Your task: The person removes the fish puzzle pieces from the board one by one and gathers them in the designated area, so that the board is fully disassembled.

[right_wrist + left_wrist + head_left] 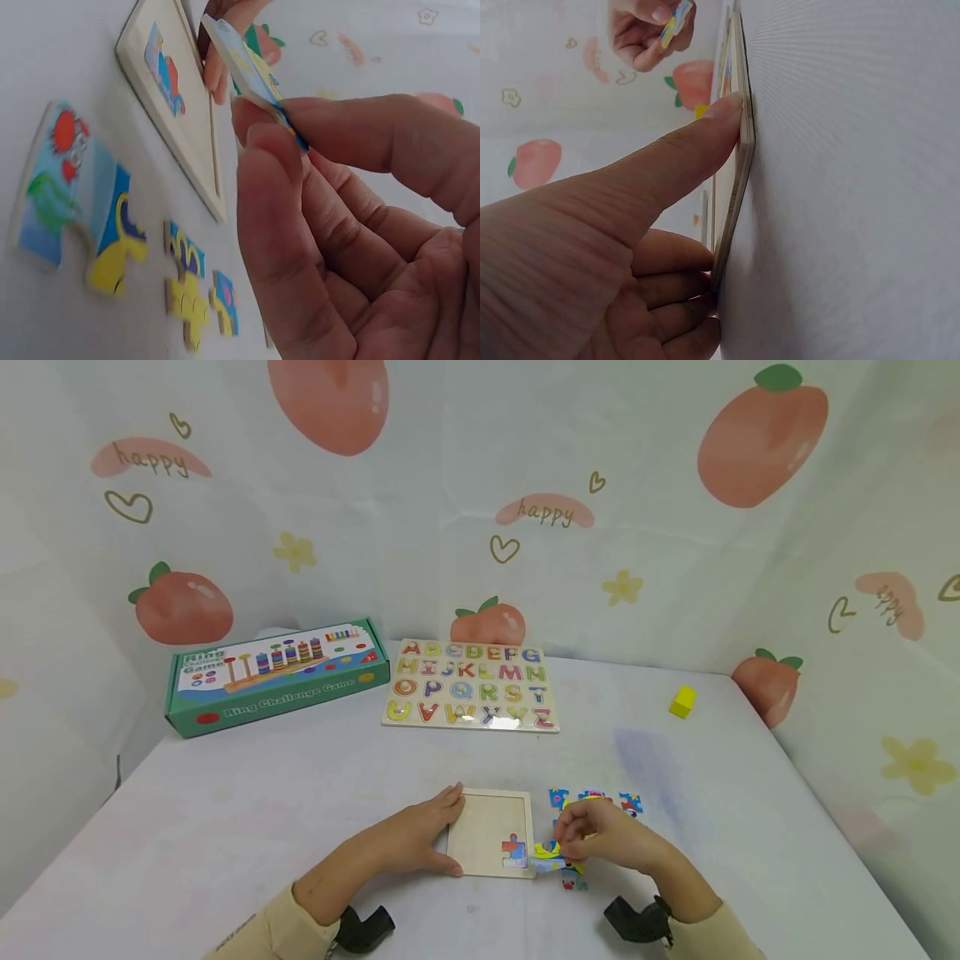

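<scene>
A square wooden puzzle tray (480, 831) lies flat on the table. My left hand (420, 831) holds its left side, thumb at the near corner and fingertips toward the far corner. In the tray's near right corner sits a red and blue jigsaw piece (514, 853). My right hand (611, 835) pinches another jigsaw piece (251, 71), light blue and yellow, between thumb and fingers, raised just right of the tray. Loose pieces lie around and beneath that hand, among them one with a red crab (71, 154) and a yellow one (187, 300). The hand partly hides them in the head view.
Farther back is an alphabet board (471, 687) with colourful letters. A green Ring Challenge Game box (277, 677) stands at the back left. Toward the back right lies a yellow block (682, 702). A printed curtain (420, 527) hangs behind the table.
</scene>
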{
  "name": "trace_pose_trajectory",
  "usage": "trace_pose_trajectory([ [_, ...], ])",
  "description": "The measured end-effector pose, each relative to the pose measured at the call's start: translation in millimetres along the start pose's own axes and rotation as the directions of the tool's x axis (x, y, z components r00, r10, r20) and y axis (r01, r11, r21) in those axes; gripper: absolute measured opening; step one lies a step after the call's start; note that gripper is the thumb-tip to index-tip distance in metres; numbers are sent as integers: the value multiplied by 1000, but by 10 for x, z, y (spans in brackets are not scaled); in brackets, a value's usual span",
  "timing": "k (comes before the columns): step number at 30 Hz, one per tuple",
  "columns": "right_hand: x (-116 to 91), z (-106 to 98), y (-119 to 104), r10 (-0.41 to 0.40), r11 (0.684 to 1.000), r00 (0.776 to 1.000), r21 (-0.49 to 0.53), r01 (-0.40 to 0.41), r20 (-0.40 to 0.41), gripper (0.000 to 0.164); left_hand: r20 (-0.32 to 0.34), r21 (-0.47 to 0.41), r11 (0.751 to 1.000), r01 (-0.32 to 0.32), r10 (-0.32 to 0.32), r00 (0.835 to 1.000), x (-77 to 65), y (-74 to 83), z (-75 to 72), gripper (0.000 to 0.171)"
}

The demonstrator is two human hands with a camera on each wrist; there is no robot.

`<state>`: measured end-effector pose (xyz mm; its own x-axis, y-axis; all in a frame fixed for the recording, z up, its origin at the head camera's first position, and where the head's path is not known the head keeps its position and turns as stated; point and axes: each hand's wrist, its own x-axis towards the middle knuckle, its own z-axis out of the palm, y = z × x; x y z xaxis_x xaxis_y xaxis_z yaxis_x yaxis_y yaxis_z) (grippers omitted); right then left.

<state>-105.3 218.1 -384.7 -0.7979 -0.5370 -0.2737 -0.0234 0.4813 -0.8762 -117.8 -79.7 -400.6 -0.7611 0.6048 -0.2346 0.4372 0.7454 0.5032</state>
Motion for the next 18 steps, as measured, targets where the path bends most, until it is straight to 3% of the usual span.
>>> trace_pose_trajectory([
  [9,-261,-157,197,-56,993,998,97,59,-39,21,5,-11,1000,-7,7,1000,13,-31,15,95],
  [18,-390,-272,328,46,994,994,102,-36,-97,27,4,-16,1000,-2,2,1000,11,-33,12,95],
])
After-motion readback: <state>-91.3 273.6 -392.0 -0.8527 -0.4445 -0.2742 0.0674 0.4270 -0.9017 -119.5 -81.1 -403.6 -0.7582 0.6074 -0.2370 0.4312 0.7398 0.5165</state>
